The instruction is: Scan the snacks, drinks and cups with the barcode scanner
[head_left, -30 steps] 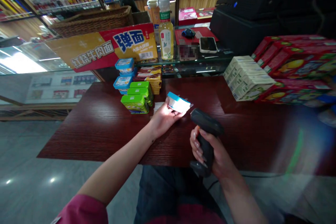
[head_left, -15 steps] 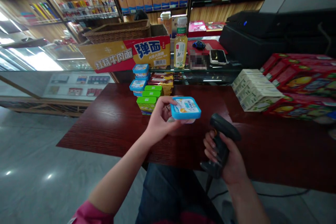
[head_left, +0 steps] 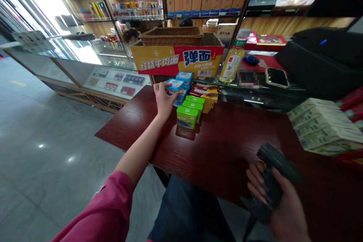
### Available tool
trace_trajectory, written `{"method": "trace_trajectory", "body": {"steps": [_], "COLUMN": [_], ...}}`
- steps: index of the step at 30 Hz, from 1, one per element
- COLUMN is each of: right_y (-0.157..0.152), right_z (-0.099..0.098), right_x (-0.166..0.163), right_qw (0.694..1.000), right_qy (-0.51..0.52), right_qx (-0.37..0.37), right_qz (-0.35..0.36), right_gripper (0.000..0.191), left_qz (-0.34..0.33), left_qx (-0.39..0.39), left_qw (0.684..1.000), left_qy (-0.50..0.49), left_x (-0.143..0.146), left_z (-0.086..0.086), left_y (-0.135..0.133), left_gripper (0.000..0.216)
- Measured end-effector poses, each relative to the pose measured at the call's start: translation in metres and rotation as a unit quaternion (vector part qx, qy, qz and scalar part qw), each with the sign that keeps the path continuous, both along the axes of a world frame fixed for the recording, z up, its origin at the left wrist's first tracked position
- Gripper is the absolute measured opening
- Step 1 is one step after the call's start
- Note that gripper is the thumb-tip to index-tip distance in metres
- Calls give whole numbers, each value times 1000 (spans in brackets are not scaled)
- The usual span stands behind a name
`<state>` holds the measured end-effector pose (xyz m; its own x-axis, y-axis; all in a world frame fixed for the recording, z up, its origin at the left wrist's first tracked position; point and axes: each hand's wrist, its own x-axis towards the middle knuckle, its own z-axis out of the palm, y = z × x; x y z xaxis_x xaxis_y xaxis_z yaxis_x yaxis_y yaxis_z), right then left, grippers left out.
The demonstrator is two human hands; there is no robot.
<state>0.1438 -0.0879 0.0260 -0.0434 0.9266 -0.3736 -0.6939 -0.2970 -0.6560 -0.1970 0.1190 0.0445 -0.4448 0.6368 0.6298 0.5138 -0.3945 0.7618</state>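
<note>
My left hand (head_left: 163, 98) reaches out over the dark red table (head_left: 227, 140) and grips a blue-rimmed tub (head_left: 175, 84), holding it on top of a stack of like blue tubs (head_left: 181, 94). Beside that stack stand green tins (head_left: 187, 115) in a row and a pile of red and yellow packets (head_left: 205, 94). My right hand (head_left: 276, 206) is low at the near right, wrapped round the grip of a black barcode scanner (head_left: 273, 174) whose head points up and to the right.
A yellow and red noodle carton (head_left: 177, 60) with a wicker basket (head_left: 171, 36) on it sits behind the stacks. A drink bottle (head_left: 231, 64), a phone (head_left: 276, 77) and a black till machine (head_left: 320, 64) stand on a glass counter. Pale boxes (head_left: 323, 124) lie at right.
My left hand has carried the blue tub away from the scanner and out to the stack at the table's far left. The view has swung left, and my right hand with the scanner has dropped lower.
</note>
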Motion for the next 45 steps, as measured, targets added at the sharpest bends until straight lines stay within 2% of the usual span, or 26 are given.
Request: {"method": "trace_trajectory", "body": {"steps": [6,10,16,21,24,27,29,31,33,35,37,39,43,45], "right_y": [0,2,4,5,3,1,-1,-3,-6,-9,-13,-19,-32,-40], "right_z": [-2,-2,-3,-6,-6,-6,-6,-6,-7,-6,-6,-6,-10,-14], "right_x": [-1,-2,-1,-2,-1,12,28,49,73,98,121,142,183,203], "right_qw": [1000,999,999,1000,998,996,995,991,985,979,974,968,946,926], "right_qy": [-17,-32,-35,-15,5,20,14,0,-10,-14,-15,-9,15,29], "right_qx": [-8,-9,-14,21,57,77,87,101,116,127,133,137,157,177], "right_qz": [-22,-25,1,18,-2,-26,-50,-86,-125,-158,-183,-211,-284,-332], "right_gripper": [30,28,31,29,27,25,24,25,28,28,28,29,29,28], "left_qz": [-79,-97,-63,-40,20,66,57,-15,-150,-304,-429,-505,-585,-609], "left_qx": [-15,-39,-43,-19,16,82,127,139,99,24,-33,-49,-31,-14], "left_qw": [997,994,994,991,993,989,982,981,976,945,894,853,806,788], "left_qy": [-22,-9,75,130,114,107,126,137,125,118,123,124,83,94], "left_x": [15,12,9,0,-3,13,38,74,118,168,219,269,367,415], "left_z": [9,8,-4,-7,0,10,15,14,8,-4,-16,-25,-30,-30], "left_y": [-21,-28,-15,-13,-31,-65,-91,-116,-137,-151,-156,-153,-142,-137], "left_gripper": [34,34,40,42,46,44,41,38,38,43,47,49,51,53]}}
